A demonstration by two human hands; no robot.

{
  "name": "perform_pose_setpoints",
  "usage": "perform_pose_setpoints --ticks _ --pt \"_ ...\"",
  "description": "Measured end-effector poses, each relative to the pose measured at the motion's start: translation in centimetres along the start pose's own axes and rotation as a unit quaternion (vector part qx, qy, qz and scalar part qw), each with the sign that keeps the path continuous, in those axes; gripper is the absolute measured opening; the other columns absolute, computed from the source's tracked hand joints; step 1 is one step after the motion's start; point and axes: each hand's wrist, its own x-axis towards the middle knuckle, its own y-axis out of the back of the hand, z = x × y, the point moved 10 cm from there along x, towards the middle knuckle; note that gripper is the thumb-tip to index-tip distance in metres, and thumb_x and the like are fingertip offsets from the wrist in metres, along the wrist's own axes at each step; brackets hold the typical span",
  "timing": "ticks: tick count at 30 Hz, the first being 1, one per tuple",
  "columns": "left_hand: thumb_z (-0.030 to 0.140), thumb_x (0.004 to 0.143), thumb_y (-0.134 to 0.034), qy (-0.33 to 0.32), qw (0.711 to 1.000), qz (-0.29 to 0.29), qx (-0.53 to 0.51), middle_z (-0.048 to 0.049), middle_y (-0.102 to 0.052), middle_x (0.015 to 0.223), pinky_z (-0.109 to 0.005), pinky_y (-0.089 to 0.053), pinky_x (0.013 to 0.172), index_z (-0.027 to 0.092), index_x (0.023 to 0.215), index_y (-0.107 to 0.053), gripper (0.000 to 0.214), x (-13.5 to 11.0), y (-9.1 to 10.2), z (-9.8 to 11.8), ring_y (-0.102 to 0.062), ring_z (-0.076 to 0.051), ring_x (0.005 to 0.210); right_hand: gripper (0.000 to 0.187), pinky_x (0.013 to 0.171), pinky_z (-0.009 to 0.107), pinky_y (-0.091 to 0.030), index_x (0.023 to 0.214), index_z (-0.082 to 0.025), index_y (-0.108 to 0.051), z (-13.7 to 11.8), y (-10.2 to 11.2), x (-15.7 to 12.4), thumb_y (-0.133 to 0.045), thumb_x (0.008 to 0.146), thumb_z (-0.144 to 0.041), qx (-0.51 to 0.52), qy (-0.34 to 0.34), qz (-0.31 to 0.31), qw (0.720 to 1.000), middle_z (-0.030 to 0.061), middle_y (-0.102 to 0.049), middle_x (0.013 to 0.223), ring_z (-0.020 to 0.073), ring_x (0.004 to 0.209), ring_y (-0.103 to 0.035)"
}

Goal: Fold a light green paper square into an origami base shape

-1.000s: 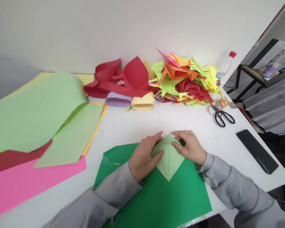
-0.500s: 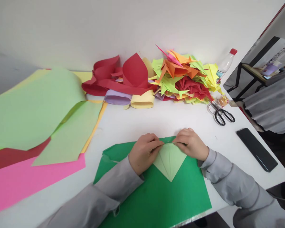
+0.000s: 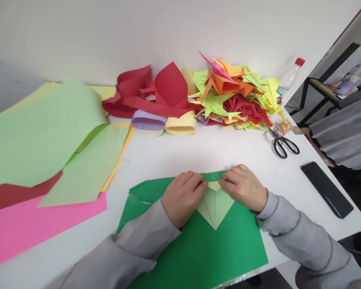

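A pale green folded paper (image 3: 215, 206) lies on a dark green sheet (image 3: 210, 257), its point toward me and creases running down its middle. Its top edge is turned down in a small flap between my hands. My left hand (image 3: 185, 196) has its fingers closed on the upper left of the paper. On the upper right, my right hand (image 3: 243, 186) presses and grips the paper with thumb and fingers together. Both hands cover the paper's side corners.
Large coloured sheets (image 3: 42, 136) lie at the left. Rolled red paper (image 3: 171, 88) and a heap of folded paper pieces (image 3: 234, 98) stand along the wall. Scissors (image 3: 282, 144), a bottle (image 3: 289, 78) and a black phone (image 3: 327, 188) are at the right.
The top edge of the pale green paper has been folded down toward me into a flap. Both hands stay near the top edge, fingers lower over the paper.
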Motion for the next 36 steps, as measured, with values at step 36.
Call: perform_pose_setpoints --ticks 36 --pt "0.003 0.085 -0.038 0.011 0.997 -0.068 0.027 -0.0190 -0.065 0.095 -0.045 -0.052 0.083 0.003 0.106 -0.065 0.034 -1.1 -1.2 3.5 -0.061 -0.029 0.093 0.018 0.083 0.039 -0.044 0.092 -0.019 -0.069 4.4 -0.7 -1.6 -0.067 0.079 -0.032 0.200 -0.139 -0.005 0.970 0.0068 -0.070 0.105 0.0219 0.095 -0.058"
